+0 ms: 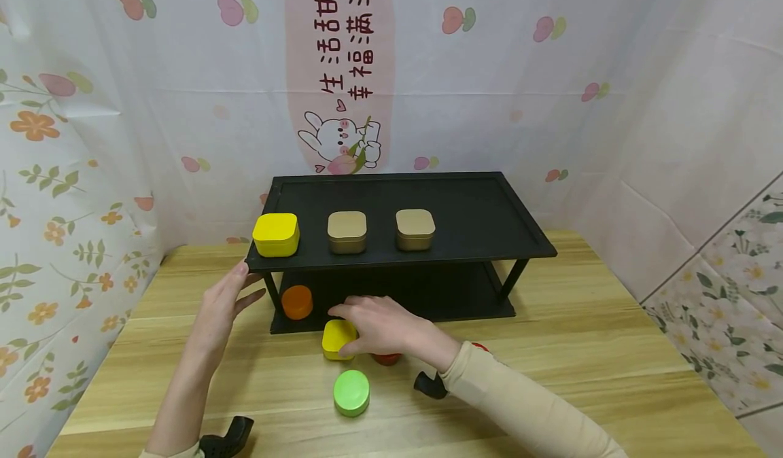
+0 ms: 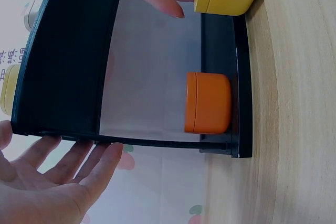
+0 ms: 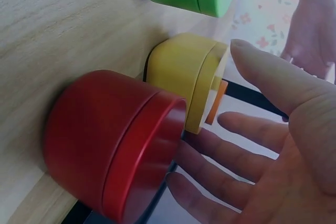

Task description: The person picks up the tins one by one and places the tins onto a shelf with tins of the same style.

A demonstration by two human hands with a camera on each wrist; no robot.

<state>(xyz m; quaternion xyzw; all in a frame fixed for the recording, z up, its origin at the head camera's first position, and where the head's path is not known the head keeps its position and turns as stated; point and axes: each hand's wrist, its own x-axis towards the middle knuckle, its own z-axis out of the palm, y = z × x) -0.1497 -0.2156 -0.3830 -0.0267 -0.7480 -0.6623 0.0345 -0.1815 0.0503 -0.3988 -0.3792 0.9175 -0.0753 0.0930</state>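
My left hand [image 1: 218, 308] touches the left end of a black two-tier shelf [image 1: 465, 217], its fingers fairly straight along the upper board's edge in the left wrist view. My right hand [image 1: 382, 325] hovers over a yellow square tin [image 1: 336, 339] on the table before the shelf. In the right wrist view its thumb and fingers are spread around that tin's lid [image 3: 207, 82], not closed on it. A red tin [image 3: 115, 145] stands beside the yellow one, mostly hidden under the hand in the head view. Closer to me is a round green tin [image 1: 351, 393].
Along the upper board's front stand a yellow square tin [image 1: 276, 235] and two tan square tins [image 1: 346, 232]. A round orange tin [image 1: 297, 302] sits on the lower board at the left. Another red thing shows partly behind the right forearm. Patterned cloth [image 1: 489, 104] hangs behind the wooden table [image 1: 587, 349].
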